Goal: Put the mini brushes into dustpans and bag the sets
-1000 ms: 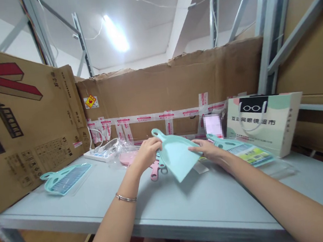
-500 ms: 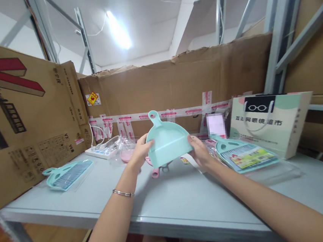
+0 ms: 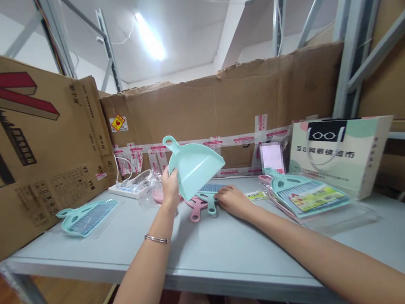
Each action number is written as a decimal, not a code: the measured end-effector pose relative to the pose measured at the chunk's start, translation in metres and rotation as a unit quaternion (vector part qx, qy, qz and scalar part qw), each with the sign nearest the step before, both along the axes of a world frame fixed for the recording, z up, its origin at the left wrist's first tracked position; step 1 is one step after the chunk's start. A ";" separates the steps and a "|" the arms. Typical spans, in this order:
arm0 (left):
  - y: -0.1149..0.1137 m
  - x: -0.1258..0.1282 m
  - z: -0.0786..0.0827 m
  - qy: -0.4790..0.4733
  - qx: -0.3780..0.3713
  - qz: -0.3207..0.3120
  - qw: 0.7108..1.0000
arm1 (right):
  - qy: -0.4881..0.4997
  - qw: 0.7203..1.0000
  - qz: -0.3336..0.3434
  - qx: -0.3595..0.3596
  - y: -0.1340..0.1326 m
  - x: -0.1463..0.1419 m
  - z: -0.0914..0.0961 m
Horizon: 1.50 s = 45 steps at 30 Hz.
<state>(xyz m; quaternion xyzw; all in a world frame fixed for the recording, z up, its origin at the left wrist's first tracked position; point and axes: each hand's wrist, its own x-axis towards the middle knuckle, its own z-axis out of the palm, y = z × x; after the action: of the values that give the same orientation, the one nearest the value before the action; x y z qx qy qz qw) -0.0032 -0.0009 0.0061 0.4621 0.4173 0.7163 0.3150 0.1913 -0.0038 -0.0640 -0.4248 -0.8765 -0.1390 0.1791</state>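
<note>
My left hand (image 3: 170,187) is closed on the side of a mint-green mini dustpan (image 3: 193,165) and holds it raised above the table, handle loop pointing up and to the left. My right hand (image 3: 231,200) is down on the grey table (image 3: 212,251), fingers curled at the bristle end of a small mint brush (image 3: 210,194) that lies there. Whether it grips the brush I cannot make out. A pink brush handle (image 3: 194,210) lies beside the mint one. A pink dustpan (image 3: 158,196) sits behind my left hand.
A mint brush in clear wrap (image 3: 87,216) lies at the left. Packaged brush-and-pan sets (image 3: 309,194) lie at the right, before a paper bag with glasses print (image 3: 338,151). A white power strip (image 3: 129,188) sits at the back. Cardboard walls (image 3: 219,107) enclose the table.
My right hand let go of the dustpan and dropped to the brush on the table. My left hand alone carried the dustpan up and to the left.
</note>
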 end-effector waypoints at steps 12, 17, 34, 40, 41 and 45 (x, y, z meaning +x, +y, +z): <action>-0.005 0.003 -0.005 0.248 0.107 -0.029 0.962 | 0.418 0.883 0.104 0.186 -0.015 0.017 0.020; -0.019 0.031 -0.012 0.291 0.101 -0.278 0.910 | 0.408 0.885 0.050 0.218 -0.014 0.016 0.021; -0.012 0.036 -0.023 0.277 0.088 -0.170 0.942 | 0.517 0.842 0.043 -0.149 -0.007 0.026 0.030; -0.012 0.037 -0.023 0.290 0.099 -0.178 0.935 | 0.573 0.797 0.062 -0.179 -0.006 0.027 0.034; -0.012 0.037 -0.023 0.295 0.102 -0.180 0.933 | 0.582 0.789 0.058 -0.185 -0.006 0.027 0.037; -0.013 0.039 -0.023 0.315 0.103 -0.186 0.925 | 0.603 0.764 0.046 -0.224 -0.005 0.026 0.046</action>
<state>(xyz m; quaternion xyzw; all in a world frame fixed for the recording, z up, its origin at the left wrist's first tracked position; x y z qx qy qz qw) 0.0354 -0.0143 -0.0168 0.7631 0.3260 0.5012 0.2455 0.2178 -0.0090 -0.0177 -0.4085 -0.6121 0.3550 0.5766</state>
